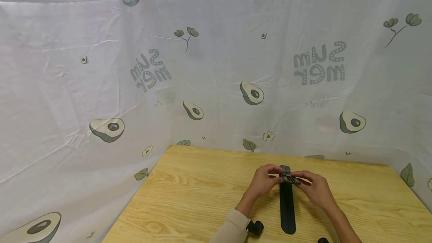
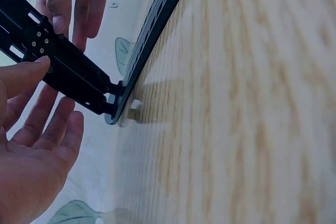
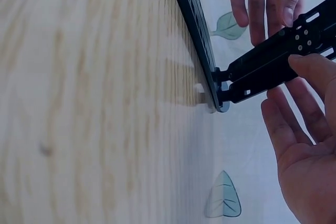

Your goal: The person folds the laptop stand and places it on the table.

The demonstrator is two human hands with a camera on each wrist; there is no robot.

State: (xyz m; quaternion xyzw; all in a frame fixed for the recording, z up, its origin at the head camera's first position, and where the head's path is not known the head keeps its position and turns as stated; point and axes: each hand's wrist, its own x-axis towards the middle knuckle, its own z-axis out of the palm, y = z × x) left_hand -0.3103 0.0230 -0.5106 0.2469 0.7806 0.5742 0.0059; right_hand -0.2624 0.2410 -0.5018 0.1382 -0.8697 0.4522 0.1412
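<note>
A black folding stand stands on the wooden table, its long flat base (image 1: 287, 209) pointing toward me. From the base's far end a hinged, slotted upper part (image 3: 262, 69) rises at an angle, with small screws showing on its face. My left hand (image 1: 263, 181) pinches the left side of this upper part, the thumb lying on its face in the left wrist view. Opposite it, my right hand (image 1: 317, 188) pinches the right side, thumb on the face and fingers behind. Whatever the fingertips touch behind the part is hidden.
The light wood table (image 1: 189, 198) reaches back to a pale curtain (image 1: 216, 66) printed with avocados, leaves and lettering, which hangs along the back and left. A black wrist camera mount (image 1: 255, 228) sits at the left sleeve.
</note>
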